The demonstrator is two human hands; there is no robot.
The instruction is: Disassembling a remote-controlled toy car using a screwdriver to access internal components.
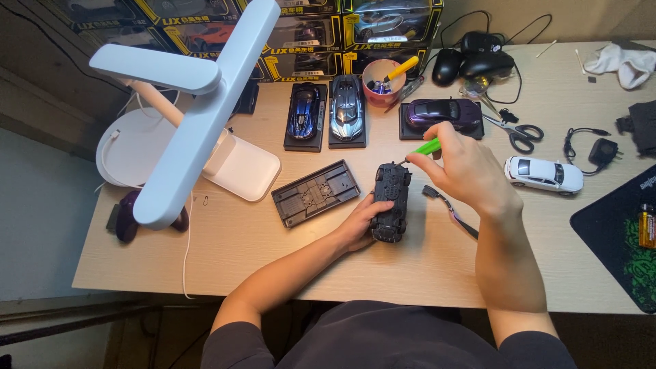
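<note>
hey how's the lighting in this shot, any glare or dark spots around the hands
Head view: the white desk lamp lights the desk evenly; soft shadow under the left hand and the upturned toy car; right hand sharp; frame's left edge dark; no strong glare.

Upturned model car (391, 202) at worktop (424, 266) centre, between left hand (362, 222) and right hand (465, 167). Display base (316, 193) just left of it. Desk lamp (198, 102) at far left. Two model cars on stands (326, 113) behind base; cup (383, 82) and third car (443, 113) to their right. Scissors (519, 131) and loose car (544, 175) right of hands. Boxes (294, 34) along far edge.
</note>
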